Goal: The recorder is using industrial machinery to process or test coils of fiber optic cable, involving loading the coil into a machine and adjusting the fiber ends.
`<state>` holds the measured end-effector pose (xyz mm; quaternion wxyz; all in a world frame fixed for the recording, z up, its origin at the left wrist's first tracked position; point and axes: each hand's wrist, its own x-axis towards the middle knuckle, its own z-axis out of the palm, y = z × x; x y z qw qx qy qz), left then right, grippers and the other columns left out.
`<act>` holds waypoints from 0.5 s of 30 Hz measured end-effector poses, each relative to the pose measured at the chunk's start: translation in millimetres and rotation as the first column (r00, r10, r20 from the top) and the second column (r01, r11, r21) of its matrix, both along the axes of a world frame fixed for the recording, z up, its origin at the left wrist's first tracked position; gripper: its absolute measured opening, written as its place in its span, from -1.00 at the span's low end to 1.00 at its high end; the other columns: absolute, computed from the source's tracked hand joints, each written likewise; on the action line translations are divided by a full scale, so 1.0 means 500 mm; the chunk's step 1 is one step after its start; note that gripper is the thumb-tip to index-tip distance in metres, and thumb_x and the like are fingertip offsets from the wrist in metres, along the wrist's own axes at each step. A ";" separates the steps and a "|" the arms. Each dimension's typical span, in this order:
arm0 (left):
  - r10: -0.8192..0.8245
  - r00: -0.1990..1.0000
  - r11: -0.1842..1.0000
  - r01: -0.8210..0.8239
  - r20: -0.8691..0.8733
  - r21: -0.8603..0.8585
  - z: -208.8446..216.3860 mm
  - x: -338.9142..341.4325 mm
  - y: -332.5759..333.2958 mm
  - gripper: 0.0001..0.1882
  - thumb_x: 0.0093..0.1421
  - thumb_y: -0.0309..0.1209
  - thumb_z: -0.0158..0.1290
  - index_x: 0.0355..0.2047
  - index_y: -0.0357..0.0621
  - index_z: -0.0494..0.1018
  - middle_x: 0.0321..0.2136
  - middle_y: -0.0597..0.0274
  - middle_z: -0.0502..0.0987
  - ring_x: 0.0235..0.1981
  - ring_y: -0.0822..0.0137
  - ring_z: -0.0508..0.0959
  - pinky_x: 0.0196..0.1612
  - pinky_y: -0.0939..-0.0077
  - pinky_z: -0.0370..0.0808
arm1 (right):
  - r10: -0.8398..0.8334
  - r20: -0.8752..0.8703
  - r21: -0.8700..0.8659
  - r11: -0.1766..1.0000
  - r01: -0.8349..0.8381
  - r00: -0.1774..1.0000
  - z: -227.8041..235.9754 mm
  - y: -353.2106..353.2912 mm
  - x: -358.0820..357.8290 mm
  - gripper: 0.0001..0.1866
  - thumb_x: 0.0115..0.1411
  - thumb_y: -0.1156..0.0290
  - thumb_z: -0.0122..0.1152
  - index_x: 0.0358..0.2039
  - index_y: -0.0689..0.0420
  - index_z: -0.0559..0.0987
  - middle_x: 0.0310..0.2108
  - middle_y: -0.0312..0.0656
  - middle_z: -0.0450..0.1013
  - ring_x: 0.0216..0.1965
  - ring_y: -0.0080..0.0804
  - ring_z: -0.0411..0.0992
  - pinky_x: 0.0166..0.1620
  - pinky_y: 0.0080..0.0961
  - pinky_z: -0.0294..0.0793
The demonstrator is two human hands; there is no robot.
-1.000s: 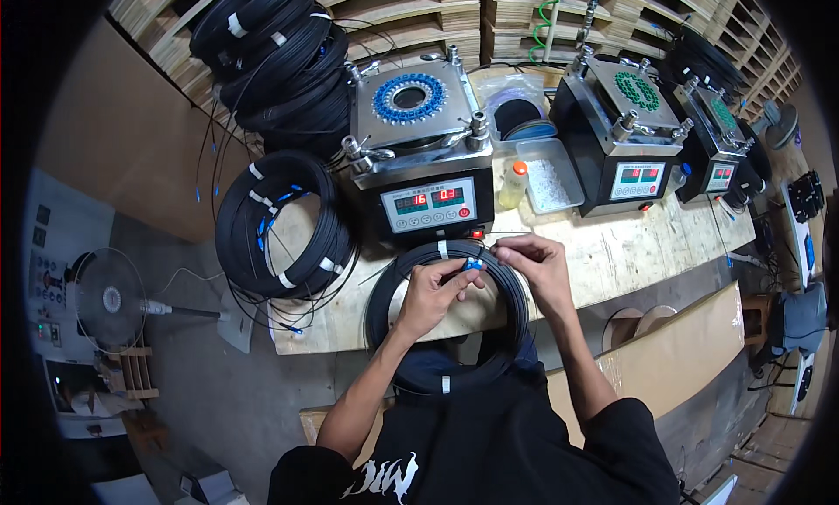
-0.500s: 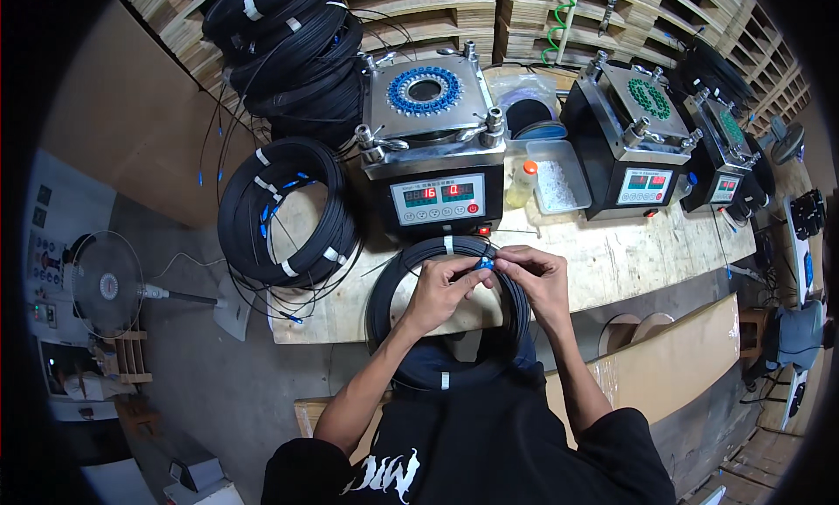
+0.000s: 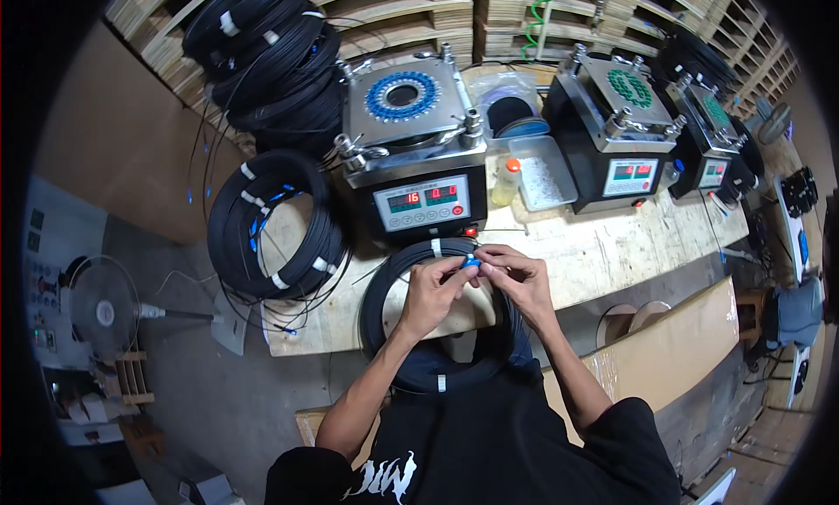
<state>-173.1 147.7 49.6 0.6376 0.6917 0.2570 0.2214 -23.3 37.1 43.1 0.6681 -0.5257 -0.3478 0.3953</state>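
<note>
A small blue fibre-optic connector (image 3: 471, 262) with a whitish tip is pinched between my two hands, above the far part of a black cable coil (image 3: 376, 308). My left hand (image 3: 430, 294) holds it from the left between thumb and fingers. From the right, the closed fingertips of my right hand (image 3: 523, 282) meet it; exactly which part they grip is too small to tell. The coil, bound with white tape, overhangs the table's near edge against my body. Just beyond stands a polishing machine (image 3: 424, 210) with a ring of blue connectors on its metal top plate.
Another black coil (image 3: 229, 252) lies on the wooden table (image 3: 559, 260) to the left, before a tall coil stack (image 3: 284, 112). Right of the machine are an orange-capped bottle (image 3: 507, 183), a clear tray (image 3: 546, 195) and further polishing machines (image 3: 603, 151). A fan (image 3: 96, 313) stands far left.
The whole view has shifted slightly, so the table things appear further left. Both hands stay together at the blue connector, with a small change in the fingers' position.
</note>
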 end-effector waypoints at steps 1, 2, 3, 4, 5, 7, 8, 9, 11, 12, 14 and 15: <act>0.026 1.000 1.000 -0.026 0.000 0.009 -0.005 -0.001 -0.001 -0.77 0.30 -0.34 0.14 -0.36 -0.29 0.62 -0.66 0.41 0.48 -0.62 0.65 0.33 -0.54 0.64 0.28 | 0.061 0.049 -0.047 0.997 -0.059 0.997 0.009 -0.006 0.010 -0.77 0.30 0.45 0.21 -0.12 0.31 0.68 -0.01 -0.05 0.52 -0.03 -0.43 0.48 0.03 -0.51 0.47; 0.009 1.000 1.000 -0.009 0.001 0.008 -0.006 -0.002 -0.004 -0.77 0.30 -0.34 0.14 -0.36 -0.29 0.62 -0.66 0.41 0.48 -0.62 0.65 0.33 -0.54 0.64 0.28 | 0.045 0.049 -0.048 0.998 -0.042 0.998 0.012 -0.006 0.018 -0.77 0.30 0.45 0.21 -0.12 0.31 0.68 -0.01 -0.05 0.52 -0.03 -0.43 0.48 0.03 -0.51 0.47; 0.025 1.000 0.999 -0.025 -0.006 -0.022 -0.006 -0.004 -0.006 -0.77 0.30 -0.35 0.14 -0.35 -0.29 0.62 -0.64 0.40 0.50 -0.62 0.65 0.33 -0.54 0.64 0.28 | 0.074 0.179 -0.035 0.997 -0.069 0.981 0.014 -0.003 0.027 -0.76 0.31 0.42 0.20 -0.13 0.31 0.68 -0.03 -0.06 0.53 -0.05 -0.40 0.50 0.01 -0.50 0.47; 0.042 0.999 0.998 -0.043 -0.014 -0.053 -0.007 -0.003 -0.008 -0.77 0.30 -0.35 0.14 -0.35 -0.30 0.62 -0.63 0.40 0.51 -0.61 0.65 0.33 -0.54 0.65 0.28 | 0.101 0.305 -0.027 0.995 -0.098 0.947 0.017 0.004 0.039 -0.75 0.32 0.39 0.19 -0.13 0.30 0.68 -0.04 -0.08 0.54 -0.07 -0.37 0.52 -0.01 -0.48 0.47; 0.064 0.998 0.996 -0.063 0.020 -0.061 -0.012 -0.004 -0.008 -0.77 0.30 -0.35 0.14 -0.29 -0.31 0.63 -0.59 0.37 0.55 -0.60 0.66 0.32 -0.53 0.65 0.27 | 0.154 0.390 -0.072 0.988 -0.136 0.908 0.026 0.013 0.061 -0.71 0.32 0.34 0.20 -0.08 0.27 0.66 -0.04 -0.08 0.55 -0.06 -0.36 0.52 0.02 -0.44 0.46; 0.035 0.999 0.998 -0.035 0.015 -0.051 0.005 0.001 -0.008 -0.77 0.30 -0.35 0.14 -0.26 -0.32 0.63 -0.57 0.36 0.57 -0.60 0.65 0.32 -0.53 0.66 0.27 | 0.009 0.458 -0.130 0.990 0.057 0.889 -0.012 0.041 0.128 -0.68 0.27 0.37 0.24 -0.02 0.25 0.62 -0.18 -0.07 0.63 -0.17 -0.38 0.57 -0.09 -0.44 0.51; 0.033 0.999 0.999 -0.033 0.005 -0.039 0.007 -0.003 -0.004 -0.76 0.31 -0.35 0.14 -0.23 -0.33 0.63 -0.55 0.35 0.58 -0.60 0.65 0.32 -0.53 0.67 0.28 | -0.063 0.608 -0.136 0.974 0.181 0.791 -0.005 0.065 0.165 -0.71 0.25 0.41 0.24 -0.07 0.28 0.62 -0.28 -0.03 0.63 -0.24 -0.33 0.60 -0.14 -0.42 0.54; 0.027 1.000 0.998 -0.027 0.005 -0.049 0.008 -0.006 -0.005 -0.75 0.31 -0.35 0.13 -0.20 -0.33 0.63 -0.55 0.35 0.58 -0.60 0.64 0.31 -0.52 0.67 0.28 | -0.135 0.706 -0.076 0.961 0.264 0.695 -0.031 0.084 0.218 -0.75 0.22 0.45 0.23 -0.12 0.29 0.64 -0.30 0.05 0.62 -0.26 -0.21 0.63 -0.16 -0.37 0.56; -0.010 1.000 0.999 0.010 -0.001 -0.037 0.010 -0.008 -0.006 -0.74 0.32 -0.35 0.13 -0.19 -0.34 0.63 -0.55 0.35 0.58 -0.60 0.64 0.31 -0.52 0.68 0.29 | 0.009 0.816 -0.231 0.922 0.312 0.578 -0.091 0.104 0.327 -0.76 0.13 0.55 0.21 -0.17 0.25 0.65 -0.27 0.09 0.61 -0.23 0.00 0.60 -0.14 -0.26 0.57; -0.031 0.999 0.999 0.031 -0.012 -0.027 0.008 -0.010 -0.006 -0.73 0.32 -0.35 0.13 -0.18 -0.34 0.63 -0.55 0.35 0.57 -0.60 0.63 0.31 -0.51 0.68 0.29 | 0.096 0.857 -0.288 0.903 0.318 0.506 -0.118 0.115 0.370 -0.77 0.08 0.62 0.22 -0.21 0.30 0.66 -0.30 0.04 0.62 -0.28 -0.08 0.61 -0.17 -0.28 0.57; -0.054 0.998 0.998 0.053 -0.022 -0.032 0.005 -0.008 -0.010 -0.73 0.32 -0.35 0.12 -0.16 -0.35 0.62 -0.55 0.34 0.57 -0.59 0.63 0.34 -0.50 0.68 0.31 | 0.126 0.893 -0.288 0.898 0.334 0.432 -0.190 0.124 0.443 -0.77 0.00 0.63 0.22 -0.28 0.29 0.68 -0.33 0.05 0.61 -0.29 -0.06 0.61 -0.18 -0.26 0.57; -0.055 0.998 0.997 0.054 -0.009 -0.053 0.003 -0.011 -0.012 -0.73 0.33 -0.36 0.12 -0.15 -0.36 0.62 -0.55 0.33 0.57 -0.58 0.63 0.36 -0.50 0.68 0.33 | 0.125 0.893 -0.286 0.899 0.333 0.432 -0.208 0.136 0.457 -0.77 0.00 0.63 0.22 -0.28 0.29 0.68 -0.33 0.05 0.61 -0.29 -0.06 0.61 -0.18 -0.26 0.57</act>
